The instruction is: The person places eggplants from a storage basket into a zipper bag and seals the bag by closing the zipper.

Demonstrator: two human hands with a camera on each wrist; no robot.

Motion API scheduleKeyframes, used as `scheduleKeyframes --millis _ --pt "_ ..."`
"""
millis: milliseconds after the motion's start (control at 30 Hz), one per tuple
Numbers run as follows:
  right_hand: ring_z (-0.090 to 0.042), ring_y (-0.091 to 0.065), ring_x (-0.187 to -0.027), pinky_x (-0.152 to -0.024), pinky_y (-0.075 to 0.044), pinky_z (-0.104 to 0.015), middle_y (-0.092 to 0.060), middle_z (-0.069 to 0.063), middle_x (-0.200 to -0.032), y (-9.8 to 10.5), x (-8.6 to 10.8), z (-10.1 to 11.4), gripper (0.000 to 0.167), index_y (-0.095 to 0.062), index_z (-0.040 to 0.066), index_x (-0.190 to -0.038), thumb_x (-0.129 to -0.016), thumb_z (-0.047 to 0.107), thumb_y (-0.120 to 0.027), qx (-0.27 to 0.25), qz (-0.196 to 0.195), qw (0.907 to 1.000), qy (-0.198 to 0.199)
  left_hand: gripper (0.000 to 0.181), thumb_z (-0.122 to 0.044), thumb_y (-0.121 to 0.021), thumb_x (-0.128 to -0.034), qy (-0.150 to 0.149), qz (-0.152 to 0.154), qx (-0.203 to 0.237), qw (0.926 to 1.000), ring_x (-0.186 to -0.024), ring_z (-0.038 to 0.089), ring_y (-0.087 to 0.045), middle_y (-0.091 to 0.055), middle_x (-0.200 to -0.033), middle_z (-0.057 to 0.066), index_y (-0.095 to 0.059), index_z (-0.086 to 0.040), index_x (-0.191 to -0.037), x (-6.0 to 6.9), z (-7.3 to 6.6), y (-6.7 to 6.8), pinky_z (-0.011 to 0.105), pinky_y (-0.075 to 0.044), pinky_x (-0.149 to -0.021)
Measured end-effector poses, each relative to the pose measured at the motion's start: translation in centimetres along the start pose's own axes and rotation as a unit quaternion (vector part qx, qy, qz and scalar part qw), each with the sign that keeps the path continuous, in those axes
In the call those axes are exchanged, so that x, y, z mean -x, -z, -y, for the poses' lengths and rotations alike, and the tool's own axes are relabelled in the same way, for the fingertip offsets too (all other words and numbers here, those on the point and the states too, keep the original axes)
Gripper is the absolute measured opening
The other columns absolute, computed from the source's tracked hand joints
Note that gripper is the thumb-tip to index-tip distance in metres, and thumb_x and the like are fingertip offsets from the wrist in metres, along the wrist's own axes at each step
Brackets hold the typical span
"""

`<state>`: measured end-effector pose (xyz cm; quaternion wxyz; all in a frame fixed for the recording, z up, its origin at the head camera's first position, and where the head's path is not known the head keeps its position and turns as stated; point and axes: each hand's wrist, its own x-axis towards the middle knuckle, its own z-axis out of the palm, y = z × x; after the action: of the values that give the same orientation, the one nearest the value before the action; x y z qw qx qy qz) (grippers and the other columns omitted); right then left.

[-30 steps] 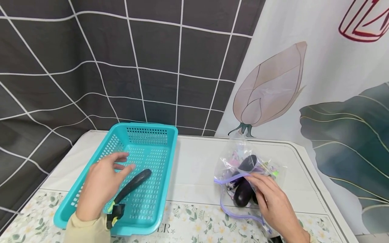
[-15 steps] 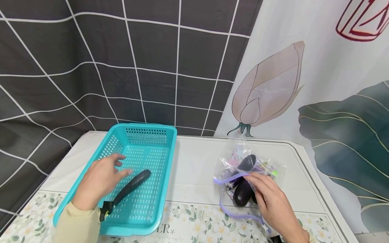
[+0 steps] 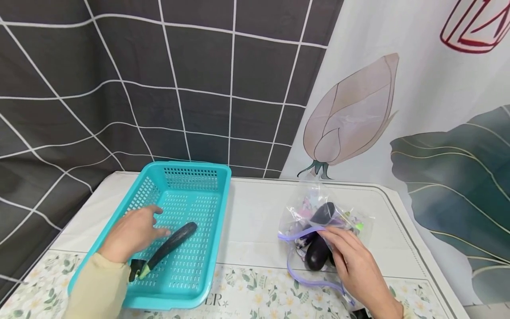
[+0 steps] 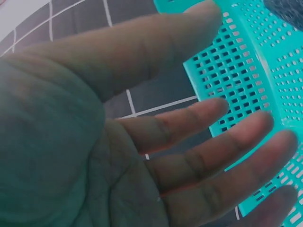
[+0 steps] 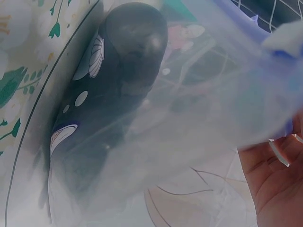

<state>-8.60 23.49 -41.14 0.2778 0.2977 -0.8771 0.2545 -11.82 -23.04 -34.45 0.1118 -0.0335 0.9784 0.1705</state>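
A long dark eggplant [image 3: 173, 244] with a green stem end lies on the floor of the turquoise plastic basket [image 3: 224, 221]. My left hand [image 3: 133, 234] hovers just left of it inside the basket, apart from it. In the left wrist view, that hand's fingers [image 4: 189, 163] are spread and hold nothing. On the right, a clear zip bag [image 3: 304, 212] with a purple seal strip lies on the table. Rounder dark eggplants [image 3: 317, 254] show through its plastic. My right hand [image 3: 356, 266] pinches the bag's upper lip, keeping its mouth apart; its fingertips are partly hidden.
The table [image 3: 255, 212] has a white cover with a floral front band. A dark grid-patterned cloth [image 3: 199, 88] hangs behind and to the left. A white curtain with flower drawings [image 3: 350, 115] hangs behind the bag. A small black wrist device [image 3: 137, 269] sits beside the left sleeve.
My left hand has drifted left and slightly down, farther from the eggplant in the basket. The right hand keeps its hold on the bag without visible movement.
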Motion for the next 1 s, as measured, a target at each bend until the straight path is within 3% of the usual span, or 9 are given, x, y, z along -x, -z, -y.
scheduleKeyframes --millis 133,233,333,433,533,667,1000 --pt "-0.026 -0.058 -0.113 -0.106 -0.03 -0.011 -0.063 -0.008 -0.128 0.0 -0.1 0.1 0.044 -0.066 0.011 -0.131 -0.092 -0.006 -0.053 -0.003 0.002 1.0 0.004 0.068 -0.023 -0.084 -0.08 -0.008 0.007 -0.017 0.9998 -0.102 0.045 -0.061 -0.067 -0.107 0.025 -0.055 0.012 -0.13 -0.4 0.1 0.2 0.058 -0.052 -0.082" --pt "-0.025 -0.058 -0.114 -0.107 -0.028 -0.012 -0.063 -0.008 -0.129 0.0 -0.2 0.1 0.036 -0.065 0.011 -0.131 -0.102 0.009 -0.044 -0.003 0.011 0.9999 -0.002 0.068 -0.021 -0.085 -0.0795 -0.007 0.015 -0.024 0.9996 -0.106 0.048 -0.059 -0.064 -0.115 0.03 -0.055 0.012 -0.131 -0.6 0.2 0.2 0.061 -0.051 -0.085" --pt "-0.026 -0.058 -0.114 -0.108 -0.028 -0.012 -0.063 -0.008 -0.129 0.0 -0.2 0.1 0.042 -0.065 0.011 -0.131 -0.108 0.024 -0.032 -0.002 0.014 0.9999 -0.003 0.067 -0.02 -0.085 -0.079 -0.002 0.021 -0.026 0.9994 -0.111 0.051 -0.056 -0.059 -0.124 0.034 -0.055 0.012 -0.131 -0.8 0.2 0.0 0.064 -0.049 -0.088" --pt "-0.025 -0.057 -0.115 -0.108 -0.027 -0.011 -0.063 -0.008 -0.129 0.0 -0.2 0.1 0.044 -0.065 0.012 -0.131 -0.108 0.026 -0.031 -0.003 0.016 0.9999 -0.006 0.068 -0.018 -0.085 -0.0781 0.004 0.027 -0.029 0.9992 -0.112 0.053 -0.055 -0.055 -0.128 0.036 -0.056 0.011 -0.131 -1.0 0.3 -0.4 0.066 -0.048 -0.088" --pt "-0.026 -0.058 -0.114 -0.109 -0.027 -0.012 -0.063 -0.008 -0.128 -0.1 -0.2 0.1 0.036 -0.065 0.011 -0.131 -0.102 0.009 -0.044 -0.004 0.011 0.9999 0.003 0.069 -0.017 -0.086 -0.0769 0.005 0.037 -0.04 0.9985 -0.112 0.053 -0.055 -0.055 -0.128 0.037 -0.055 0.012 -0.132 -1.3 0.4 -0.6 0.067 -0.048 -0.087" --pt "-0.027 -0.058 -0.114 -0.109 -0.027 -0.012 -0.063 -0.009 -0.128 -0.1 -0.3 0.1 0.055 -0.065 0.01 -0.131 -0.082 -0.013 -0.058 -0.004 0.005 0.9999 0.011 0.071 -0.017 -0.086 -0.0763 0.007 0.053 -0.05 0.9973 -0.111 0.054 -0.056 -0.054 -0.128 0.039 -0.055 0.012 -0.133 -1.7 0.6 -0.9 0.067 -0.048 -0.087" --pt "-0.028 -0.059 -0.112 -0.107 -0.028 -0.011 -0.064 -0.01 -0.127 -0.3 -0.2 0.0 0.062 -0.066 0.01 -0.13 -0.075 -0.019 -0.064 -0.004 -0.004 0.9999 0.012 0.074 -0.012 -0.088 -0.0717 -0.024 0.056 -0.091 0.994 -0.101 0.047 -0.059 -0.059 -0.112 0.037 -0.052 0.019 -0.128 -2.2 0.7 -1.9 0.062 -0.053 -0.084"
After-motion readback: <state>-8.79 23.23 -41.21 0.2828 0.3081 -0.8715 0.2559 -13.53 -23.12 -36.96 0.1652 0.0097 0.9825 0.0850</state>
